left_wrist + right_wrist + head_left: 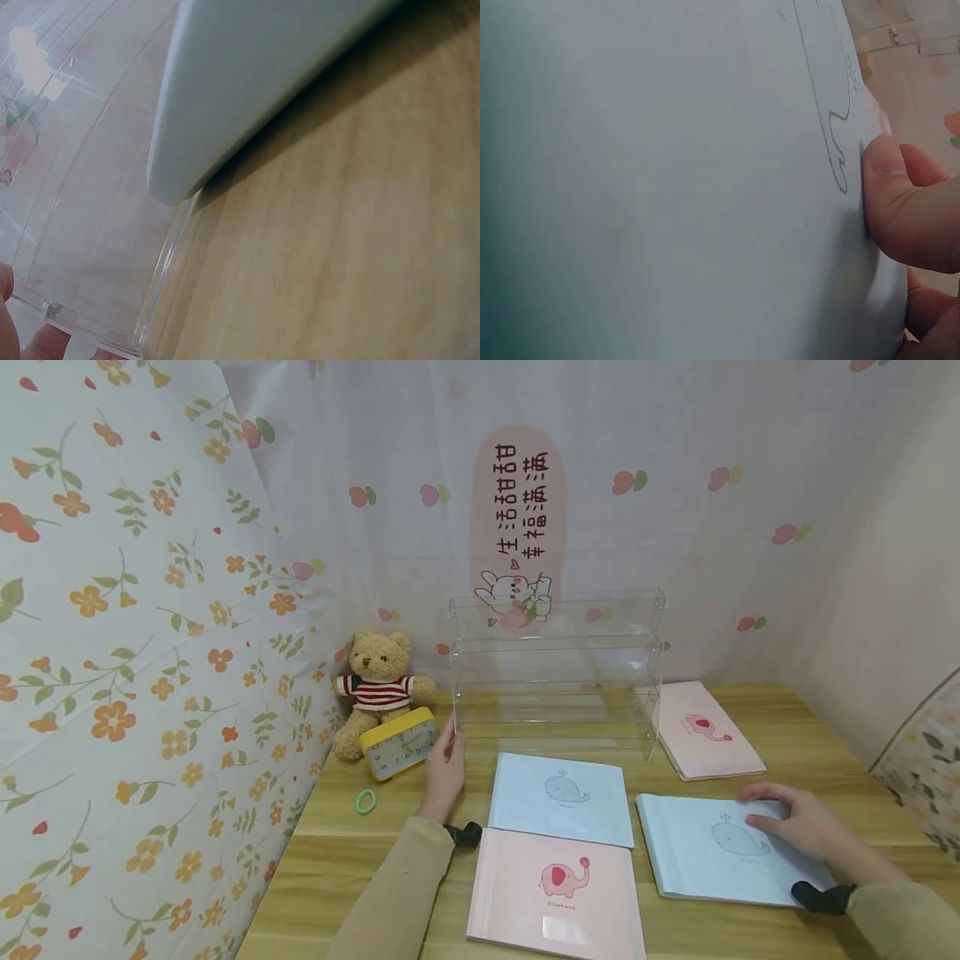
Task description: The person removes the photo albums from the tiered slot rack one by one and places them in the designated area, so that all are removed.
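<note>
A clear tiered display rack [555,643] stands at the back of the wooden table. My left hand [446,772] grips its lower left side; in the left wrist view, fingertips [46,342] show at the clear panel's edge. At the right, a pale blue album [690,864] with a whale drawing lies on the table under my right hand [806,827]. The right thumb [889,195] presses on the album's cover near its edge, with fingers behind that edge, pinching it. Another blue whale album [525,793] lies in front of the rack.
A pink elephant album [510,893] lies nearest me, another pink album [708,735] at the back right. Left of the rack are a teddy bear [375,693], a yellow alarm clock [397,745] and a green ring [365,802]. Patterned curtains [187,568] border the table.
</note>
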The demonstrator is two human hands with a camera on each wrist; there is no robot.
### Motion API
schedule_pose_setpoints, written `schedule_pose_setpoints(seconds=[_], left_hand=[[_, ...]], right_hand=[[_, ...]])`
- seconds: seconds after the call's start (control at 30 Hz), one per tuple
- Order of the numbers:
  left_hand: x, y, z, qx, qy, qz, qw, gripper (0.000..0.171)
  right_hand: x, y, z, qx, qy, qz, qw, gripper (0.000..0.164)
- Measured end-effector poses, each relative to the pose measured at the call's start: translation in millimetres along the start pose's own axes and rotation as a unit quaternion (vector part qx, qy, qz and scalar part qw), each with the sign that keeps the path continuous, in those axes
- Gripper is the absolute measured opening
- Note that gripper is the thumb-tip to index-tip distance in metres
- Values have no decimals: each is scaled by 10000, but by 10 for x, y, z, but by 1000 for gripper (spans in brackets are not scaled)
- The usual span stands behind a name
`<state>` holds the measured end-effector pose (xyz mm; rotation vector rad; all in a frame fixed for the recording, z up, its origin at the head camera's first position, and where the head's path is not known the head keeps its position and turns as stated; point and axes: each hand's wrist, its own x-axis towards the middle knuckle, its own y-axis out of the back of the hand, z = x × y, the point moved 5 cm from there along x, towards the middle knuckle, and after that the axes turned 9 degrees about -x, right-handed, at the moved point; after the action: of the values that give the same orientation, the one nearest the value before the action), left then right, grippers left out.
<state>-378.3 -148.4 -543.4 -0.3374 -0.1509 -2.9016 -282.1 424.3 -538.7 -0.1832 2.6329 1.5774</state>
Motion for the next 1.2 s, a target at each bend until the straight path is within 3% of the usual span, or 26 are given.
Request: schedule_pose_setpoints(seconds=[0.53, 0.83, 1.0, 1.07, 1.2], left_hand=[[20, 53, -25, -45, -115, -69, 9999, 50], [12, 95, 13, -87, -28, 13, 10000, 51], [22, 78, 127, 94, 135, -74, 9998, 55], [-11, 60, 220, 430, 216, -172, 9987, 61], [-141, 36, 490, 1231, 145, -560, 9907, 78]], right_hand=[[18, -63, -112, -490, 126, 228, 9985, 37], [47, -79, -292, -1378, 378, 334, 9892, 32], [5, -48, -551, -2276, 406, 399, 9721, 27], [-32, -44, -719, -2496, 551, 580, 9650, 30], [-147, -25, -1162, -2141, 1121, 1164, 9633, 42]])
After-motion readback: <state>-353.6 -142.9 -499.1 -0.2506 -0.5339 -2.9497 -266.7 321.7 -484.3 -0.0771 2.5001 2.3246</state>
